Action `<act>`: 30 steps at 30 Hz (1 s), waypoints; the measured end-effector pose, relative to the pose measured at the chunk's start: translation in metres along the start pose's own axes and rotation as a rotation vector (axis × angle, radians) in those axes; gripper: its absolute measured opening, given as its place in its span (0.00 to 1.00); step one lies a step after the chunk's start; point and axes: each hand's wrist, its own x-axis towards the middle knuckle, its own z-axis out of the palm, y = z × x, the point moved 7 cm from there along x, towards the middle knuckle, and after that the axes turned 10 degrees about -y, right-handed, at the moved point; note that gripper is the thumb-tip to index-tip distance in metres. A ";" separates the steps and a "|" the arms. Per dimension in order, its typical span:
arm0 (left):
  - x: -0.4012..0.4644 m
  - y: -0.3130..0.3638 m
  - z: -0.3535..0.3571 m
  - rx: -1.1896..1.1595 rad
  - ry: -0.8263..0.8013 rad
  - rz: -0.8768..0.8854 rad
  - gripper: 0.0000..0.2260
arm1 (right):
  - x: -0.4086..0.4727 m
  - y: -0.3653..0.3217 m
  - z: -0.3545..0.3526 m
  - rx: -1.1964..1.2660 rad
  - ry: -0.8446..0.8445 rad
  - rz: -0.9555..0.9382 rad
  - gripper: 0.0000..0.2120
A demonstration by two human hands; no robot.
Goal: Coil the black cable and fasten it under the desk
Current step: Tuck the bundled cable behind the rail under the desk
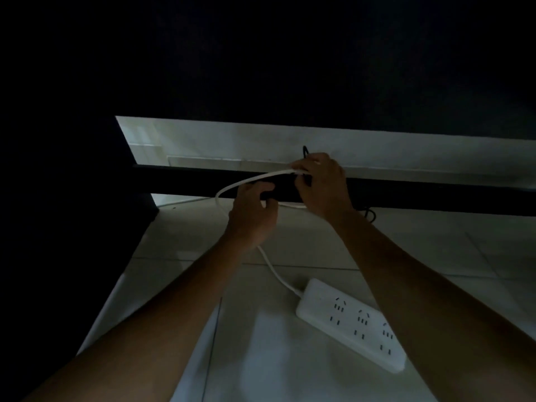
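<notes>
Up under the dark worktop (261,53), both hands met at a black crossbar (435,195). The right hand (322,184) had its fingers curled, its grip closed on the white cord (249,179) where the cord's loop reached the bar; a short end of black cable (305,150) stuck up just above its knuckles, and more black cable (369,213) showed below the bar beside the wrist. The left hand (252,216) was curled round a dark piece at the bar; what it was could not be told. From there the white cord ran down to a white power strip (348,323) lying on the tiled floor (435,256). Pale wall showed beyond the bar; darkness closed the left side.
</notes>
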 end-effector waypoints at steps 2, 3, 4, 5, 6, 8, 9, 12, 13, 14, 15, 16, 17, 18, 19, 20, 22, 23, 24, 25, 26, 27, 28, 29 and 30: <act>-0.007 -0.007 0.006 -0.017 -0.008 -0.003 0.15 | -0.019 0.006 -0.015 -0.021 0.103 -0.011 0.15; -0.013 -0.009 0.012 -0.037 -0.015 0.002 0.15 | -0.034 0.013 -0.024 -0.033 0.130 -0.015 0.16; -0.018 -0.013 0.016 -0.050 -0.017 0.000 0.15 | -0.046 0.020 -0.027 -0.022 0.125 -0.032 0.15; -0.025 -0.018 0.022 -0.054 -0.029 -0.003 0.15 | -0.061 0.030 -0.029 0.021 0.071 -0.039 0.14; -0.033 -0.025 0.029 -0.052 -0.047 -0.009 0.15 | -0.078 0.042 -0.026 0.078 -0.034 -0.019 0.12; -0.053 -0.036 0.046 -0.045 -0.100 -0.018 0.15 | -0.121 0.072 -0.019 0.141 -0.339 0.108 0.10; -0.062 -0.043 0.055 -0.049 -0.123 -0.028 0.15 | -0.144 0.086 -0.015 0.116 -0.489 0.177 0.09; -0.096 -0.057 0.078 -0.087 -0.188 -0.107 0.14 | -0.217 0.108 -0.014 -0.032 -0.812 0.349 0.17; -0.108 -0.060 0.085 -0.092 -0.205 -0.126 0.14 | -0.238 0.107 -0.013 -0.053 -0.882 0.386 0.21; -0.120 -0.061 0.090 -0.069 -0.219 -0.122 0.13 | -0.256 0.104 -0.013 -0.068 -0.919 0.402 0.25; -0.132 -0.061 0.094 -0.033 -0.234 -0.108 0.13 | -0.270 0.099 -0.011 -0.090 -0.925 0.397 0.29; -0.144 -0.062 0.096 -0.011 -0.244 -0.095 0.14 | -0.279 0.093 -0.010 -0.107 -0.897 0.382 0.32; -0.155 -0.065 0.098 -0.011 -0.260 -0.106 0.15 | -0.285 0.085 -0.009 -0.104 -0.857 0.361 0.34; -0.165 -0.068 0.100 -0.013 -0.276 -0.129 0.17 | -0.290 0.075 -0.006 -0.075 -0.831 0.344 0.35; -0.173 -0.071 0.099 -0.008 -0.282 -0.145 0.18 | -0.294 0.064 -0.003 -0.032 -0.819 0.324 0.37; -0.181 -0.074 0.098 0.002 -0.283 -0.152 0.18 | -0.297 0.051 0.002 0.017 -0.817 0.302 0.38; -0.192 -0.078 0.090 0.029 -0.263 -0.151 0.19 | -0.303 0.023 0.016 0.069 -0.820 0.213 0.39; -0.196 -0.081 0.084 0.039 -0.246 -0.155 0.20 | -0.306 0.009 0.023 0.072 -0.827 0.164 0.39; -0.199 -0.083 0.077 0.042 -0.229 -0.160 0.20 | -0.308 -0.003 0.032 0.066 -0.834 0.120 0.38; -0.203 -0.087 0.068 0.033 -0.215 -0.178 0.21 | -0.308 -0.015 0.041 0.060 -0.827 0.073 0.36; -0.206 -0.094 0.060 0.021 -0.204 -0.197 0.21 | -0.307 -0.028 0.049 0.064 -0.797 0.024 0.33; -0.209 -0.097 0.054 0.015 -0.198 -0.213 0.21 | -0.305 -0.039 0.055 0.070 -0.759 -0.005 0.30; -0.215 -0.105 0.045 0.011 -0.188 -0.229 0.22 | -0.304 -0.053 0.064 0.075 -0.730 -0.038 0.28; -0.221 -0.110 0.037 0.029 -0.184 -0.237 0.23 | -0.302 -0.067 0.072 0.067 -0.705 -0.059 0.27; -0.225 -0.114 0.031 0.071 -0.183 -0.236 0.24 | -0.300 -0.077 0.081 0.049 -0.675 -0.074 0.27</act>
